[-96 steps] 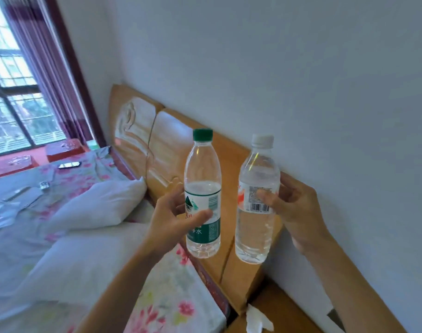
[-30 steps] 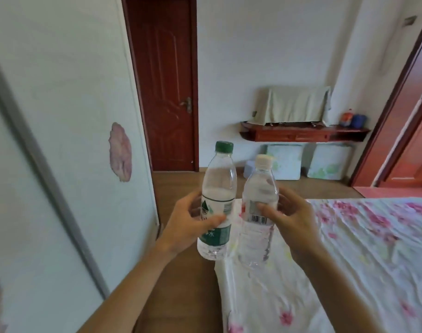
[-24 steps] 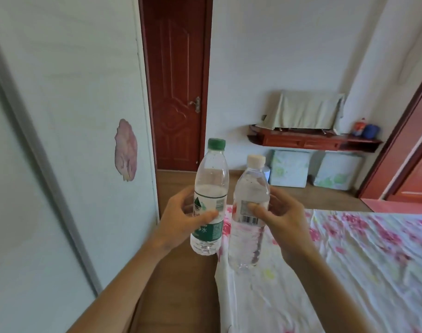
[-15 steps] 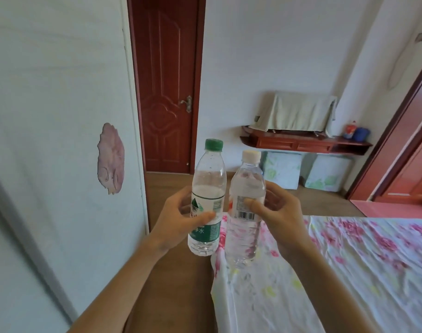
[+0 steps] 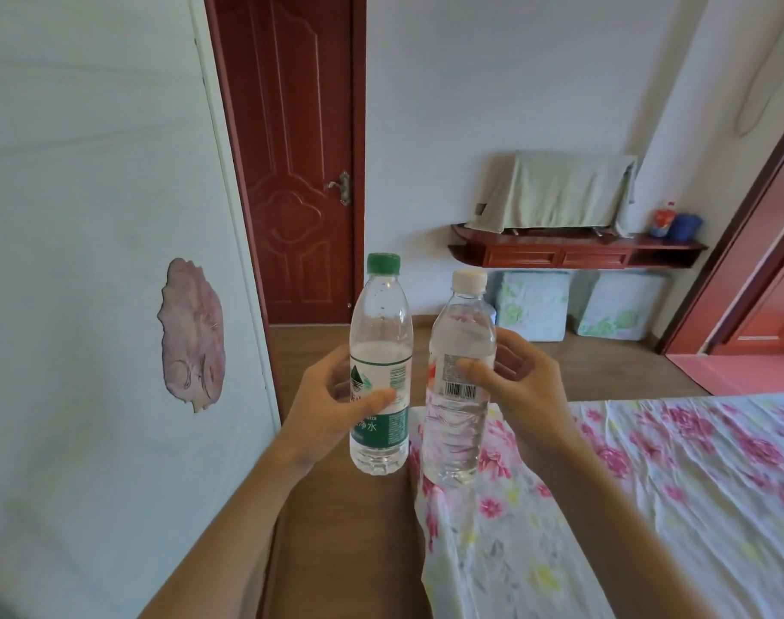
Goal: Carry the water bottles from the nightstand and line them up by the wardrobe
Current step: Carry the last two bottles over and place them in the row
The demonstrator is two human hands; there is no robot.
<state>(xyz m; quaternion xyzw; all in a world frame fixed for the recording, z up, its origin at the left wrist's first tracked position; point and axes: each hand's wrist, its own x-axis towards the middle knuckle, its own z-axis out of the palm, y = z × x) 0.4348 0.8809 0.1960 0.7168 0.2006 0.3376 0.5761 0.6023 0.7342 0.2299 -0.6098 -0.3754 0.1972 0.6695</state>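
Green-capped bottle [image 5: 380, 368] gripped round the label by the left hand [image 5: 325, 411], white-capped bottle [image 5: 459, 382] wrapped the same way by the right hand [image 5: 521, 386]. Both upright, mid-frame, nearly touching, above wooden floor [image 5: 336, 529] between white wardrobe [image 5: 91, 216] at left and flowery bed [image 5: 649, 507] at lower right.

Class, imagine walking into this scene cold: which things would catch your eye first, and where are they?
Two upright water bottles at the centre: the green-capped bottle in the left hand, the white-capped bottle in the right hand. Behind them stands a dark red door; a flowered bedsheet fills the lower right.
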